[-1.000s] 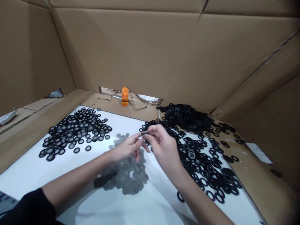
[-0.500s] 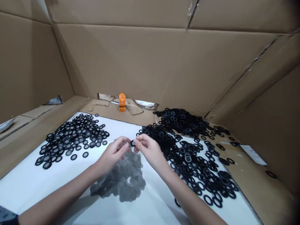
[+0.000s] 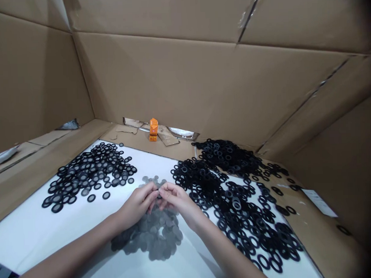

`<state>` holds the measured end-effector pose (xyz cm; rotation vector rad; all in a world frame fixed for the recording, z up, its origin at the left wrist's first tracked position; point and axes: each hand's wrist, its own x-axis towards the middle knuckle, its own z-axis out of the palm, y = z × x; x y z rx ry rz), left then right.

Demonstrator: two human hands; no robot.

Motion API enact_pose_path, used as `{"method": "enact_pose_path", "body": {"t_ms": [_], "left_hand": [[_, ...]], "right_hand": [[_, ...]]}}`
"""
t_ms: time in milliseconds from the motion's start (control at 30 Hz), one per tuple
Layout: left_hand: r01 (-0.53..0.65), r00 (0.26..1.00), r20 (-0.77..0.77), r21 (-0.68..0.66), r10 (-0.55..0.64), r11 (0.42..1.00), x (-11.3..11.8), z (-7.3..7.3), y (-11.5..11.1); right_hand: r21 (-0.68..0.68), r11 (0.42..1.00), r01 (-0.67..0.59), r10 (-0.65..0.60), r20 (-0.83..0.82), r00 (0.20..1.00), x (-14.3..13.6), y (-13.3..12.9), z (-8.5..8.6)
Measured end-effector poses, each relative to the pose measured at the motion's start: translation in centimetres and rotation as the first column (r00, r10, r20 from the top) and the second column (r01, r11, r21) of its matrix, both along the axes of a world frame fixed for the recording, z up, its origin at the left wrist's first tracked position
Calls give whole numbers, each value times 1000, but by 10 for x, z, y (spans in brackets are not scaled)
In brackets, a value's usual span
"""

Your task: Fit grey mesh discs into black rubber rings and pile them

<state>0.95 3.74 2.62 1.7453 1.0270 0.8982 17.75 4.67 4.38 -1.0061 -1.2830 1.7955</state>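
Observation:
Over the middle of the white board (image 3: 94,239), my left hand (image 3: 138,203) and my right hand (image 3: 178,201) meet fingertip to fingertip. Both pinch a small black ring (image 3: 159,192), mostly covered by the fingers. Beneath them spreads a heap of thin grey discs (image 3: 158,241), some in the shadow of my hands. To the right lies a large pile of flat black rings (image 3: 202,179). On the left is a group of black rings with grey discs in their centres (image 3: 92,170).
Tall cardboard walls (image 3: 159,79) surround the board. Behind it stands a small orange carton (image 3: 154,128) near a torn slot. More black rings (image 3: 231,155) heap up at the back right. A white paper slip (image 3: 320,202) lies on the right cardboard edge.
My hands have come closer together and lower in view, with fingertips now meeting around the black ring, which showed more plainly before. The camera view has shifted slightly.

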Motion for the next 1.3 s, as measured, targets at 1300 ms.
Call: {"method": "enact_pose_path", "body": {"t_ms": [1300], "left_hand": [[42,990,135,-68,-32,997,3,-5,-8]], "right_hand": [[-240,967,84,-110,-98,989,0,-8,8]]}}
